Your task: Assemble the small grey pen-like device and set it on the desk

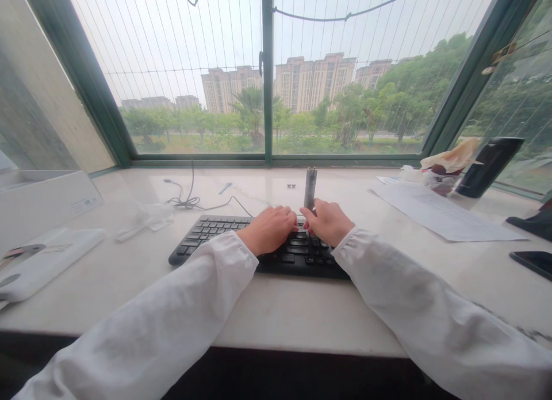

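Observation:
A black keyboard [297, 266] lies on the white marble-like counter, partly covered by both of my hands. My left hand [272, 227] is over its middle, fingers bent and close together; the fingertips are hidden, so what they may hold does not show. Over the right part of the keys, my right hand [328, 220] is closed around a dark grey stick-shaped tool [310, 187]. The tool stands nearly upright, with its lower end hidden by my fingers near the keys. My two hands almost meet. Two small dark pieces [291, 186] lie on the counter beyond them.
A cable [185, 202] lies coiled behind the keyboard, near a small blue piece [225, 188]. To the left are crumpled clear plastic [150, 216] and a white box [52, 202]. Papers [444, 213], a black tumbler [489, 167] and a phone [535, 263] are on the right. Windows [267, 72] rise behind.

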`<control>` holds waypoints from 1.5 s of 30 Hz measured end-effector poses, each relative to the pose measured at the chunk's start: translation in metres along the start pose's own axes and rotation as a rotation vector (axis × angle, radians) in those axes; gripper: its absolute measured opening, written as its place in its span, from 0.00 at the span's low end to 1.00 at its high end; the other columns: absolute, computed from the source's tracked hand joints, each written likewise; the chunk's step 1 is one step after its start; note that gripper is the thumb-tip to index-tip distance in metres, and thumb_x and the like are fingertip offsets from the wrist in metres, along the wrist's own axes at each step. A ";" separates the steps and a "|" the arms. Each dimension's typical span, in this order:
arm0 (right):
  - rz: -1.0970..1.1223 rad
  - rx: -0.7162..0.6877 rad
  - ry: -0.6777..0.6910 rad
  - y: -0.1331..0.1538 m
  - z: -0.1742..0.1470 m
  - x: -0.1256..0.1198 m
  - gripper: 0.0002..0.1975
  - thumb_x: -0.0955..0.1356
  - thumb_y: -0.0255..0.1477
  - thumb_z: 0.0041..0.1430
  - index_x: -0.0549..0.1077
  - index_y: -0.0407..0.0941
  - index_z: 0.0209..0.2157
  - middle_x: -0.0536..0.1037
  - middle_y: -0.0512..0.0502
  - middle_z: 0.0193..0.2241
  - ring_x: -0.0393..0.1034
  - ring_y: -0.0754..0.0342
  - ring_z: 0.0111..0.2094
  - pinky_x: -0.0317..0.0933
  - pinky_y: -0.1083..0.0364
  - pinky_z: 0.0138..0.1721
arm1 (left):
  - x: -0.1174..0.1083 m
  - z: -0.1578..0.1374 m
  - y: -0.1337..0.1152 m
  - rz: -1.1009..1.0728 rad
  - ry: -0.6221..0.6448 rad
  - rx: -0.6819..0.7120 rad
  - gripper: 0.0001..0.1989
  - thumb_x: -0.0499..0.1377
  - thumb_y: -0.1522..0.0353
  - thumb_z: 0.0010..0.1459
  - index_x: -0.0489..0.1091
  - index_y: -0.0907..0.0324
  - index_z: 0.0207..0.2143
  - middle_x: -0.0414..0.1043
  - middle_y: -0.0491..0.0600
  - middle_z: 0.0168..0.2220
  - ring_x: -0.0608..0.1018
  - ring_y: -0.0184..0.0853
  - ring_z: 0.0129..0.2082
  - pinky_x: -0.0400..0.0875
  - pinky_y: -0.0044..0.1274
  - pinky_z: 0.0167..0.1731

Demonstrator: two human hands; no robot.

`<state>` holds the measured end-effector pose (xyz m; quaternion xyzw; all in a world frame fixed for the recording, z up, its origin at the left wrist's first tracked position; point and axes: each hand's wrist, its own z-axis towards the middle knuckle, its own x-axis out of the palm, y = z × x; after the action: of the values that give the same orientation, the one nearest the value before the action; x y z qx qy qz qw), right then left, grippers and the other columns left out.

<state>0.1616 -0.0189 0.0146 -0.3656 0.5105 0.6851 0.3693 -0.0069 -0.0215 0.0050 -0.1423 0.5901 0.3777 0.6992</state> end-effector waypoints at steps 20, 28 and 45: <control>0.105 -0.045 0.183 -0.010 0.019 -0.003 0.16 0.58 0.35 0.66 0.69 0.43 0.29 0.78 0.45 0.26 0.71 0.55 0.27 0.59 0.58 0.32 | 0.001 0.001 -0.007 0.047 -0.035 -0.020 0.12 0.47 0.66 0.66 0.67 0.63 0.38 0.71 0.54 0.37 0.73 0.40 0.38 0.66 0.30 0.35; -0.089 -0.125 0.178 -0.003 0.023 -0.006 0.18 0.57 0.34 0.66 0.69 0.43 0.26 0.77 0.46 0.26 0.69 0.54 0.32 0.54 0.57 0.36 | 0.002 0.002 -0.009 0.073 -0.035 -0.032 0.10 0.47 0.76 0.61 0.66 0.64 0.39 0.71 0.54 0.37 0.73 0.40 0.38 0.66 0.31 0.35; -0.050 -0.142 0.157 -0.009 0.030 0.005 0.19 0.56 0.36 0.67 0.71 0.43 0.29 0.77 0.44 0.29 0.70 0.53 0.32 0.55 0.58 0.36 | -0.002 0.003 -0.010 0.050 0.013 -0.068 0.11 0.47 0.77 0.59 0.66 0.65 0.41 0.71 0.57 0.39 0.73 0.41 0.40 0.67 0.31 0.38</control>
<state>0.1637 0.0129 0.0127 -0.4559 0.4786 0.6795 0.3182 0.0025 -0.0269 0.0049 -0.1536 0.5848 0.4139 0.6804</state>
